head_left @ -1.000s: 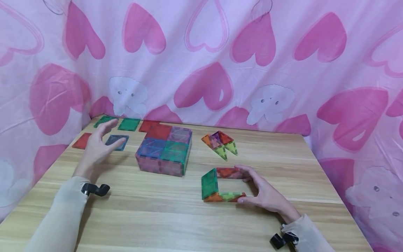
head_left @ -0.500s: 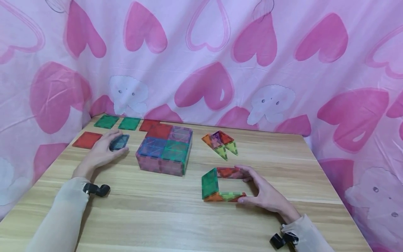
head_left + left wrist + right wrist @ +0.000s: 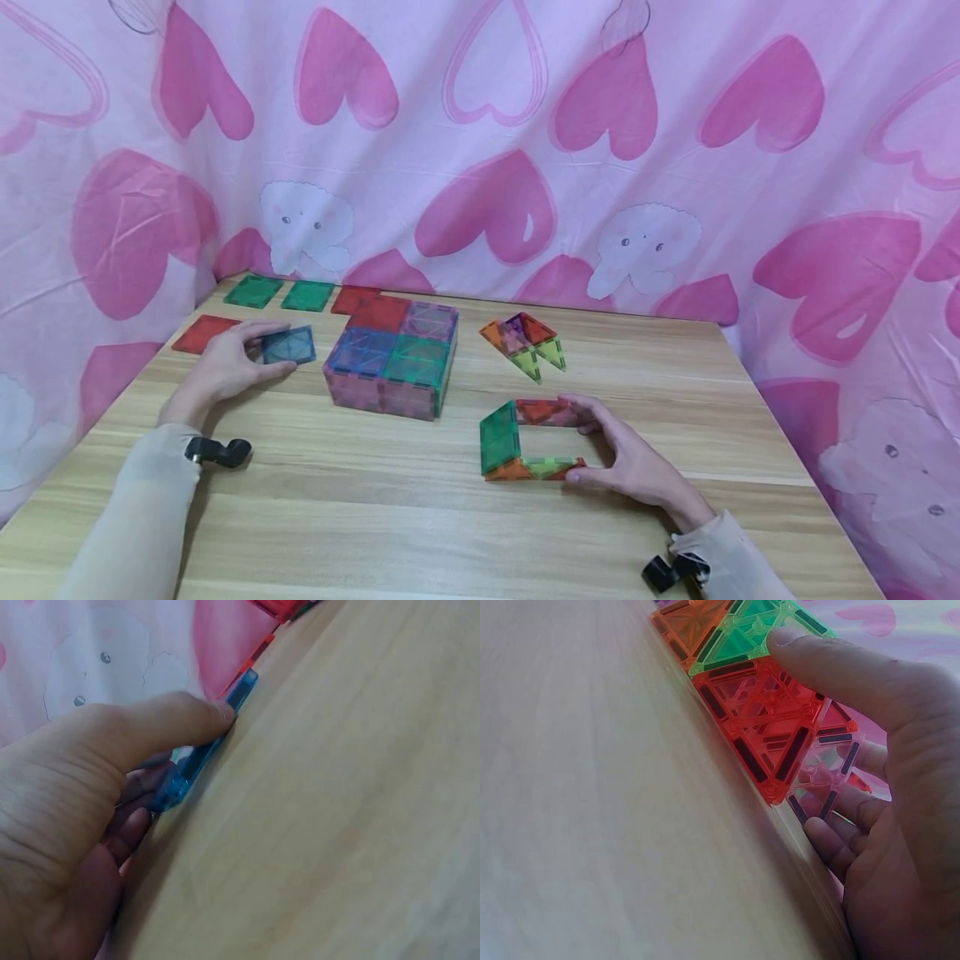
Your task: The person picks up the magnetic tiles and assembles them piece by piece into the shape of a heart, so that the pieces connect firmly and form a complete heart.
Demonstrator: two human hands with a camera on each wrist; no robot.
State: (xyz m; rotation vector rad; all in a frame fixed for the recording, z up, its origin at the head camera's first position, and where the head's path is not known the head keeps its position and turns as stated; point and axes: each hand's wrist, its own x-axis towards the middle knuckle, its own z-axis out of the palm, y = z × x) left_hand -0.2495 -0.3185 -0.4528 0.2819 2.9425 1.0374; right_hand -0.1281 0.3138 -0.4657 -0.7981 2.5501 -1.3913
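Observation:
My left hand [image 3: 264, 350] pinches a blue square tile [image 3: 288, 344] at the table's far left, thumb on its near edge and fingers on its far edge. In the left wrist view the thumb [image 3: 150, 724] lies along the blue tile [image 3: 199, 754], which is low over the wood. My right hand [image 3: 581, 439] holds an open tile frame. The fingers are on its red far wall [image 3: 543, 411] and the thumb on its near wall of triangles [image 3: 536, 468]. A green square [image 3: 499, 435] closes the left side. The right wrist view shows the thumb [image 3: 832, 660] on a red triangle tile [image 3: 761, 724].
A flat box of coloured tiles [image 3: 392, 358] stands between the hands. Several triangle tiles [image 3: 525, 340] lie behind the frame. Two green tiles [image 3: 253, 291] and red tiles [image 3: 206, 333] lie flat at the far left corner of the wooden table [image 3: 375, 517]. A pink heart curtain hangs behind.
My left hand came down from above the table onto the blue tile and took hold of it, drawing it slightly toward me. The right hand and its frame stayed still.

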